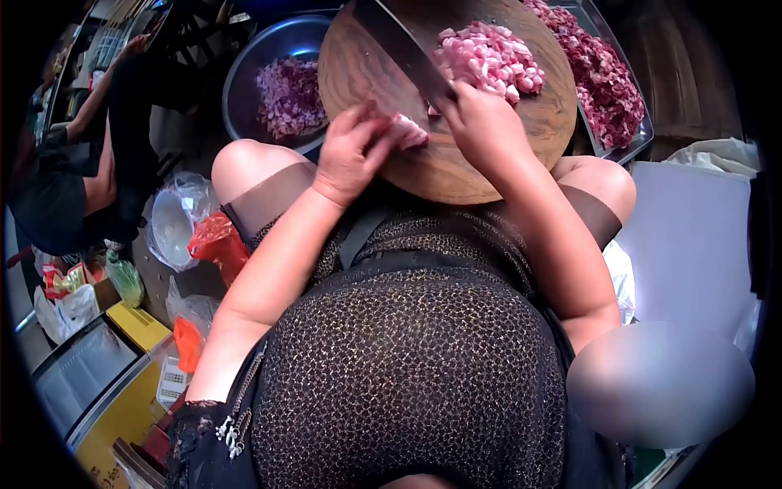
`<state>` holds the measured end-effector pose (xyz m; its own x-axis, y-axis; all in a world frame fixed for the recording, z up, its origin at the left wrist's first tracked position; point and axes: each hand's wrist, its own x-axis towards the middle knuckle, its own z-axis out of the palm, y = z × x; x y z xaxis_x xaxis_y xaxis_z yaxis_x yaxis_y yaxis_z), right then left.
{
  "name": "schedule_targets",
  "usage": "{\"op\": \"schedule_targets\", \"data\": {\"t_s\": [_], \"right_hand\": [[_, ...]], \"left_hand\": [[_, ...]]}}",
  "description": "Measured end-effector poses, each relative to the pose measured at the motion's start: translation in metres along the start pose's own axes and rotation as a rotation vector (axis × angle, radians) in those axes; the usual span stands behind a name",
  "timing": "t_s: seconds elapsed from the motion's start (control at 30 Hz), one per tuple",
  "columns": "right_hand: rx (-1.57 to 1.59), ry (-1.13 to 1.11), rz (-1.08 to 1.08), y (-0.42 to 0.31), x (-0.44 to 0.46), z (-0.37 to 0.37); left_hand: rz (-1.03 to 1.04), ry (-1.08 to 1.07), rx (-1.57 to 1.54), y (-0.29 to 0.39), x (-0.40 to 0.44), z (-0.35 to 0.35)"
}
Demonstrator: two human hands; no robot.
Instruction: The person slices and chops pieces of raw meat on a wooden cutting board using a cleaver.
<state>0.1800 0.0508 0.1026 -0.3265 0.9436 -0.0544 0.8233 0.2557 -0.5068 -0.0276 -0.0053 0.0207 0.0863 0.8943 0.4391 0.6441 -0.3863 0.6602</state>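
Note:
A round wooden board (497,163) stands before my knees. My right hand (482,116) is closed round the handle of a large knife (403,50), whose blade points up and left over the board. My left hand (354,149) is at the board's left front edge, its fingertips on a small strip of meat (409,130). Beyond my right hand lies a pile of diced pink meat (489,59). Left of the board, a metal bowl (244,98) holds chopped meat (290,94). A metal tray (642,134) at the right holds darker chopped meat (599,81).
Another person (98,163) in dark clothes sits at the left. Plastic bags, a white bucket (171,228) and a red bag (220,244) are on the floor at the left. A pale grey panel (688,236) stands at the right. A blurred round patch hides the lower right.

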Motion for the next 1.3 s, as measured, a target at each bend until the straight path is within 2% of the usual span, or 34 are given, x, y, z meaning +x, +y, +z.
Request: {"op": "schedule_targets", "data": {"t_s": [0.07,0.13,0.17,0.27,0.33,0.4,0.47,0.53,0.6,0.63,0.67,0.73,0.8,0.87,0.97,1.03,1.07,1.13,1.2,1.27,1.3], "right_hand": [[0.027,-0.063,-0.027,0.009,-0.035,-0.013],[-0.064,-0.157,-0.006,0.008,-0.065,-0.025],[-0.102,-0.175,-0.022,0.008,-0.077,-0.026],[-0.168,-0.233,-0.016,0.008,-0.094,-0.021],[-0.204,-0.273,-0.001,0.006,-0.092,-0.02],[-0.235,-0.339,-0.007,-0.005,-0.082,-0.017],[-0.199,-0.261,-0.103,-0.01,-0.057,0.004],[-0.213,-0.307,-0.089,-0.026,-0.019,0.02],[-0.203,-0.237,-0.197,-0.031,0.015,0.033],[-0.175,-0.31,-0.154,-0.026,0.037,0.039],[-0.155,-0.179,-0.14,-0.023,0.042,0.042],[-0.154,-0.004,-0.144,-0.019,0.04,0.039],[-0.121,0.004,-0.126,-0.011,0.016,0.021],[-0.038,-0.092,-0.118,-0.008,-0.019,-0.003],[-0.042,-0.183,-0.066,0.002,-0.067,-0.018],[-0.109,-0.191,-0.072,0.008,-0.088,-0.019],[-0.109,-0.196,-0.065,0.008,-0.092,-0.019],[-0.206,-0.244,-0.065,0.006,-0.097,-0.02],[-0.187,-0.316,0.003,-0.002,-0.091,-0.024],[-0.206,-0.395,-0.02,-0.005,-0.08,-0.024],[-0.185,-0.401,-0.045,-0.007,-0.071,-0.022]], "left_hand": [[0.067,0.009,0.064,-0.011,-0.002,-0.004],[0.275,-0.164,-0.016,-0.013,0.005,-0.005],[0.325,-0.173,-0.015,-0.016,0.003,0.003],[0.244,-0.28,-0.09,-0.008,0.01,0.01],[0.236,-0.251,-0.098,-0.005,0.011,0.012],[0.317,-0.188,0.035,-0.004,0.008,0.01],[0.316,-0.173,0.054,-0.013,0.001,0.016],[0.323,-0.151,0.074,-0.017,-0.001,0.019],[0.265,-0.238,0.054,-0.016,-0.006,0.017],[0.222,-0.195,0.037,-0.007,-0.005,0.015],[0.214,-0.247,0.001,-0.015,-0.01,0.016],[-0.006,-0.174,-0.133,-0.005,-0.013,0.004],[-0.218,-0.091,-0.107,-0.012,-0.024,-0.009],[-0.112,-0.043,0.044,-0.021,-0.027,-0.024],[-0.032,-0.071,0.058,-0.019,-0.023,-0.025],[0.136,-0.215,0.052,-0.012,-0.016,-0.014],[0.187,-0.184,0.003,-0.011,-0.01,-0.005],[-0.003,-0.289,-0.274,-0.013,-0.006,0.006],[0.031,-0.309,-0.234,-0.018,-0.005,0.009],[0.066,-0.325,-0.189,-0.02,-0.005,0.008],[0.147,-0.266,-0.089,-0.019,-0.005,0.007]]}}
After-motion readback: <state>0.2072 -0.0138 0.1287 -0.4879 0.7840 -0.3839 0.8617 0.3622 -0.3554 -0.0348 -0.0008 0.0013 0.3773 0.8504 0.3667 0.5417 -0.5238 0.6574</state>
